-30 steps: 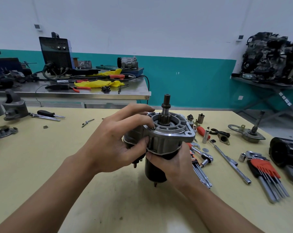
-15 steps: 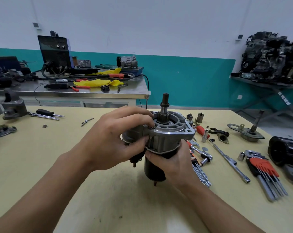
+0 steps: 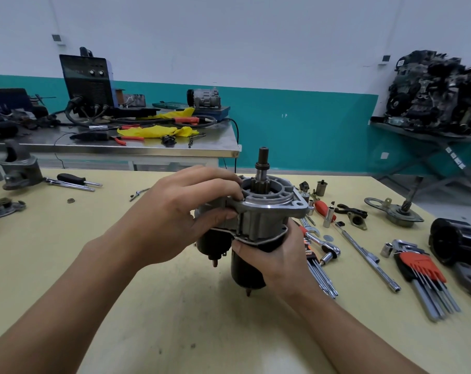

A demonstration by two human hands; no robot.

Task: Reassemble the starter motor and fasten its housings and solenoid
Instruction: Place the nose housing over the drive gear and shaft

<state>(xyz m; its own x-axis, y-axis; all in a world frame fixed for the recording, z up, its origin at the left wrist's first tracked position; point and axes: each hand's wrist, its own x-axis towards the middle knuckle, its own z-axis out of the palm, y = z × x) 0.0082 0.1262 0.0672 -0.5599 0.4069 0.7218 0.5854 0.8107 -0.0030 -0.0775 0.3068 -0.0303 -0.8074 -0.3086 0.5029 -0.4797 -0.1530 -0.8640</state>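
Observation:
The starter motor (image 3: 264,220) stands upright above the yellow table (image 3: 148,306), its pinion shaft (image 3: 262,163) pointing up out of the silver aluminium drive housing. The black motor body (image 3: 245,276) hangs below, and the black solenoid (image 3: 214,244) sits at its left side. My left hand (image 3: 175,217) wraps the housing's left side over the solenoid, with fingertips on the housing rim. My right hand (image 3: 280,257) grips the black body just under the housing flange.
To the right lie a ratchet and sockets (image 3: 326,247), a long extension bar (image 3: 366,257), a red hex key set (image 3: 423,268), a black cylindrical housing (image 3: 455,241) and a bracket part (image 3: 399,211). Screwdrivers (image 3: 75,182) and a metal casting (image 3: 18,168) sit far left.
Both hands and the starter have hardly moved; my left fingertips have shifted slightly along the housing rim.

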